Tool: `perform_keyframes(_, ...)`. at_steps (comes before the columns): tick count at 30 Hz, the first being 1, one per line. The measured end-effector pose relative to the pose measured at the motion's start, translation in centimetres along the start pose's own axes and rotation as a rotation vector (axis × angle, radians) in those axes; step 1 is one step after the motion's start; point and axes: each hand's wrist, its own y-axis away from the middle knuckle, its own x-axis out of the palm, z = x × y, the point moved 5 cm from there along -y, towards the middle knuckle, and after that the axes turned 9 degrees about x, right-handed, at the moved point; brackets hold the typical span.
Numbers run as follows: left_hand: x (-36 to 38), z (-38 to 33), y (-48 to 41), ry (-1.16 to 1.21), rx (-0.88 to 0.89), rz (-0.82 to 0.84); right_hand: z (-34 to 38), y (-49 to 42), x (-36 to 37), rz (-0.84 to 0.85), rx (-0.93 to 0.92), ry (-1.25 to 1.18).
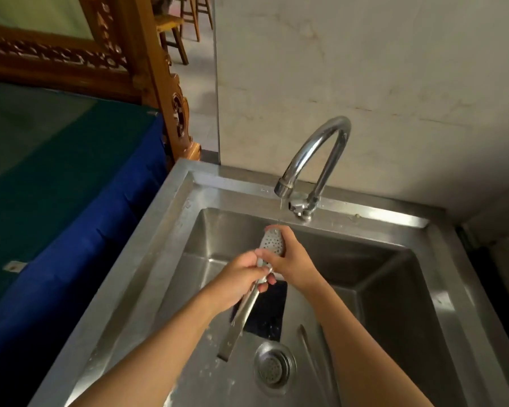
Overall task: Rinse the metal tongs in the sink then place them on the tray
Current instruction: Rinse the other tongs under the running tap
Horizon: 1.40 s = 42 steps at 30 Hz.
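Note:
I hold the metal tongs (241, 315) over the steel sink (171, 230), under a thin stream of water from the curved faucet (315, 160). My left hand (238, 277) grips the tongs at mid-length, with the handle end pointing down and left. My right hand (285, 257) wraps around the perforated head (272, 240) at the top, just below the spout. No tray is in view.
A round drain strainer (274, 368) sits in the basin floor beside a dark rectangular object (269, 312) under the tongs. Another thin metal utensil (312, 351) lies right of the drain. A blue-and-green covered table (56, 171) stands left of the sink; a wall is behind.

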Motion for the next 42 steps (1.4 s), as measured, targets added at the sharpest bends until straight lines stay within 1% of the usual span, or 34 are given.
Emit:
perform_keyframes(2,-0.2,-0.2,-1.4,0.010,0.014,0.025,-0.9,-2.0,-0.3,-0.042,-0.022,-0.037)
perform_keyframes(5,-0.1,-0.8,-3.1,0.018,0.034,0.020,-1.4,-4.0,-0.9,-0.163,0.022,-0.128)
perform_keyframes(6,-0.2,-1.0,-3.5,0.022,0.036,-0.009,-1.1,-4.5,-1.1,-0.201,0.034,-0.129)
perform_keyframes(8,-0.5,-0.9,-4.1,-0.009,0.024,-0.102,-0.6,-5.0,-1.2,-0.246,0.035,-0.049)
perform_keyframes(9,-0.7,-0.9,-4.3,-0.060,0.012,-0.159,-0.4,-5.0,-1.0,-0.241,0.030,0.010)
perform_keyframes(11,-0.8,-0.6,-4.8,-0.153,-0.019,-0.262,-0.4,-5.0,-0.6,-0.179,0.012,0.074)
perform_keyframes(13,-0.6,-0.5,-5.2,-0.189,-0.065,-0.326,-0.6,-4.5,-0.3,-0.106,-0.031,0.054)
perform_keyframes(14,-0.3,-0.5,-5.4,-0.196,-0.084,-0.335,-0.6,-4.3,-0.4,-0.100,-0.041,0.051)
perform_keyframes(16,0.5,-0.4,-5.6,-0.188,-0.083,-0.331,-0.6,-4.2,-1.0,-0.158,-0.026,0.053)
perform_keyframes(19,1.1,-0.3,-5.3,-0.195,-0.018,-0.358,-0.7,-4.4,-1.7,-0.312,0.050,0.048)
perform_keyframes(21,1.4,-0.2,-5.2,-0.203,0.007,-0.373,-0.6,-4.4,-1.6,-0.355,0.110,0.019)
perform_keyframes(23,1.3,-0.5,-5.1,-0.228,0.021,-0.398,-0.7,-4.2,-1.3,-0.336,0.129,-0.019)
perform_keyframes(26,0.7,-0.9,-5.0,-0.266,0.020,-0.452,-0.3,-3.7,-0.4,-0.177,0.081,-0.084)
perform_keyframes(28,0.4,-0.8,-5.2,-0.268,-0.013,-0.476,-0.1,-3.4,-0.1,-0.091,0.070,-0.148)
perform_keyframes(29,0.3,-0.8,-5.2,-0.283,-0.024,-0.488,0.1,-3.3,-0.1,-0.092,0.068,-0.148)
perform_keyframes(30,0.2,-0.9,-5.3,-0.289,-0.021,-0.505,0.5,-3.1,-0.3,-0.132,0.059,-0.109)
perform_keyframes(32,0.1,-1.3,-5.2,-0.266,0.017,-0.540,1.4,-3.1,-0.6,-0.252,0.040,0.020)
perform_keyframes(34,0.1,-1.9,-5.0,-0.300,0.068,-0.552,2.2,-3.2,-0.6,-0.351,0.075,0.118)
perform_keyframes(36,0.6,-2.4,-4.5,-0.355,0.109,-0.512,2.5,-3.6,-1.1,-0.413,0.142,0.148)
perform_keyframes(39,0.9,-2.8,-4.2,-0.368,0.130,-0.476,3.0,-3.6,-1.4,-0.392,0.194,0.131)
perform_keyframes(42,0.2,-3.5,-4.2,-0.342,0.094,-0.505,3.6,-3.3,-0.8,-0.309,0.098,0.157)
